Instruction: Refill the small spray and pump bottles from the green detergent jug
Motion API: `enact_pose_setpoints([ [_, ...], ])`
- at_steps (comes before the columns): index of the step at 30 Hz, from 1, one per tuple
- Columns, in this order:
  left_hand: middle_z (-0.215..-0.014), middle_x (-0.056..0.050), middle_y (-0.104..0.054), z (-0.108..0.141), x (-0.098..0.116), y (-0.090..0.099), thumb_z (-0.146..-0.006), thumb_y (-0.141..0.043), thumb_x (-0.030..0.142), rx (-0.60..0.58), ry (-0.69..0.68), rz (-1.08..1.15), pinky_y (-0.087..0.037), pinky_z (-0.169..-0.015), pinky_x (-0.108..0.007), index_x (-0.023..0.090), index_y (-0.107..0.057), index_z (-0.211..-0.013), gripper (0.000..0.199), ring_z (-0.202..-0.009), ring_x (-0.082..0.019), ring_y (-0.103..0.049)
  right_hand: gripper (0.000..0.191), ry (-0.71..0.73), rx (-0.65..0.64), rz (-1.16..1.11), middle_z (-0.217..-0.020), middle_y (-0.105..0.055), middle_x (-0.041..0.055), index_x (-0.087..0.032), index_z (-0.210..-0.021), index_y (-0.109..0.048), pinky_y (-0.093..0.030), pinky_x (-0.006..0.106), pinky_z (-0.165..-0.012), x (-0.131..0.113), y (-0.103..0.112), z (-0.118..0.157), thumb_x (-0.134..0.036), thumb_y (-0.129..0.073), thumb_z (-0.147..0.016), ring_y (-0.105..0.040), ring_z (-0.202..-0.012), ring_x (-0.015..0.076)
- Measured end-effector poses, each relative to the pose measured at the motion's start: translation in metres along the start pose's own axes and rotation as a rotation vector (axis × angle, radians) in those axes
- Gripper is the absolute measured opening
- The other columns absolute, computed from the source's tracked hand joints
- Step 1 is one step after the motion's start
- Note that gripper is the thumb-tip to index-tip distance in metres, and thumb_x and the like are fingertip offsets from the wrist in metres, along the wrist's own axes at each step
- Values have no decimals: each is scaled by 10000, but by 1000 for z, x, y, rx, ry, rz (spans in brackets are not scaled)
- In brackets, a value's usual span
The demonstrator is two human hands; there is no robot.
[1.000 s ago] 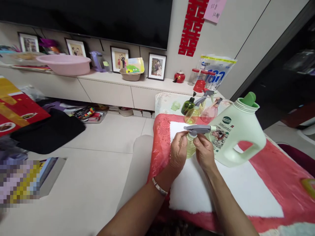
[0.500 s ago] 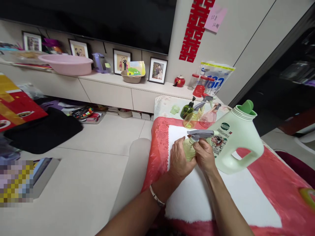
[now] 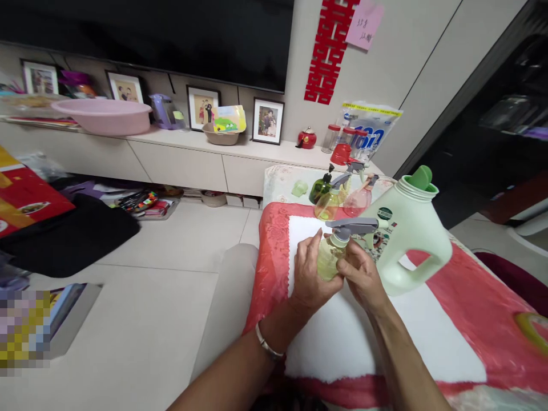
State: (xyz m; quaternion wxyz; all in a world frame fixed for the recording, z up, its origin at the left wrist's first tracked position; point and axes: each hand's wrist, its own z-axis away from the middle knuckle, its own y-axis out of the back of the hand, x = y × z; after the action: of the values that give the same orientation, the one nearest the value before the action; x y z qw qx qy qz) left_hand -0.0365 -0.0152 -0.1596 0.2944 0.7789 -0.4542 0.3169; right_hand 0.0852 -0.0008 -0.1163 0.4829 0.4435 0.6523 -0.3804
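Note:
A small spray bottle [image 3: 327, 261] of pale yellow-green plastic, with a grey trigger head on top, is held upright over the white cloth [image 3: 329, 337]. My left hand [image 3: 309, 274] wraps round its left side. On its right side, my right hand [image 3: 362, 273] grips the bottle with thumb and fingers below the trigger head. Just to the right stands a big light-green jug [image 3: 417, 234] with a green scoop [image 3: 420, 177] in its open mouth. Behind the held bottle are a yellow spray bottle [image 3: 327, 205], a pink one [image 3: 358, 200] and a dark green pump bottle [image 3: 319, 189].
A red cloth [image 3: 274, 251] covers the table under the white one. A pale green piece [image 3: 299, 188] lies near the back edge. Red-lidded jars [image 3: 331, 138] and a detergent bag [image 3: 372, 128] stand behind. At the right edge is a tape roll [image 3: 531, 331].
The view has shifted slightly. My right hand has moved its thumb and fingers from the bottle's neck to lower on its side, showing more of the neck. The trigger head has turned a little.

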Motion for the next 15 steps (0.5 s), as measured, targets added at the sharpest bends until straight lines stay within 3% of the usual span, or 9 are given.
enact_pose_setpoints([
  [4, -1304, -176, -528, 4, 0, 4, -713, -824, 368, -134, -133, 111, -514, -1068, -520, 192, -275, -1566, 1030, -1231, -356, -568, 728, -22, -48, 136, -1441, -505, 111, -197, -1385, -553, -472, 372, -1141, -16, 7, 24, -380, -878, -760, -499, -1357, 270],
  [8, -1331, -174, -511, 6, 1, 5, -762, -805, 435, -270, -234, 191, -506, -1064, -527, 214, -183, -1597, 1065, -1228, -344, -563, 746, -36, 5, 278, -1389, -539, 123, -179, -1405, -540, -512, 357, -1087, -18, 13, 45, -394, -869, -771, -563, -1278, 268],
  [15, -1452, -227, -394, 14, 1, 6, -598, -879, 666, -410, -353, 284, -507, -1020, -601, 270, -100, -1592, 1324, -1292, -412, -516, 749, -7, 135, 340, -1375, -553, 144, -184, -1448, -512, -558, 330, -1032, -41, 27, 87, -382, -849, -809, -592, -1258, 277],
])
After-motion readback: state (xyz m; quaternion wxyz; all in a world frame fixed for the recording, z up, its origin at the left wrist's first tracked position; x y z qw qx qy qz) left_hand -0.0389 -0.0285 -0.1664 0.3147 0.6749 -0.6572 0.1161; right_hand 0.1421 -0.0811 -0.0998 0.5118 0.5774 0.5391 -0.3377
